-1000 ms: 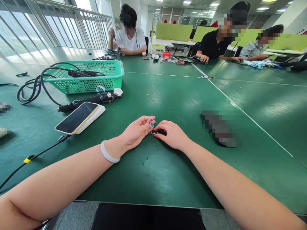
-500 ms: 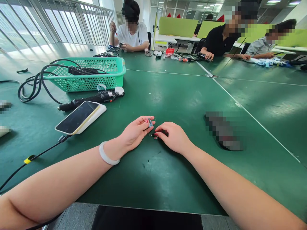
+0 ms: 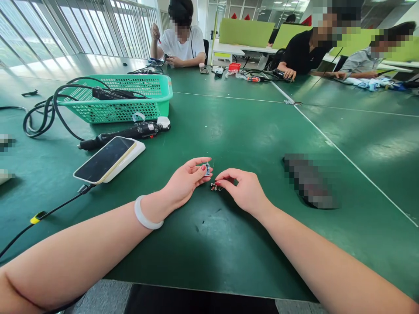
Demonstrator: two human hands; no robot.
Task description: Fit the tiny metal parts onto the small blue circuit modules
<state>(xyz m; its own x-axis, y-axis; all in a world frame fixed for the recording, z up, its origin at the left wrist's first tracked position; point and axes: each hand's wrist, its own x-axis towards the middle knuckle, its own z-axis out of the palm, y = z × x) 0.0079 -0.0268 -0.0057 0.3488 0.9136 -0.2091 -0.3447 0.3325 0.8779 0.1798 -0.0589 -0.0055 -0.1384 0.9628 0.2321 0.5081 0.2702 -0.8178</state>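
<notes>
My left hand is pinched on a small blue circuit board, with the thumb lying over its face. A pale bracelet circles that wrist. Close by on the right, my right hand has thumb and forefinger together just above the table. At those fingertips are small dark and shiny metal parts, with reddish bits among them. Whether one of them is between the fingers is too small to tell.
A green basket with cables stands at the back left of the green table. Before it lie a black electric screwdriver and a phone on a white block. A blurred dark object lies right. Several people sit beyond.
My left hand has turned slightly, so more of the blue board shows. My right hand has shifted a little to the right, baring more of the small metal parts.
</notes>
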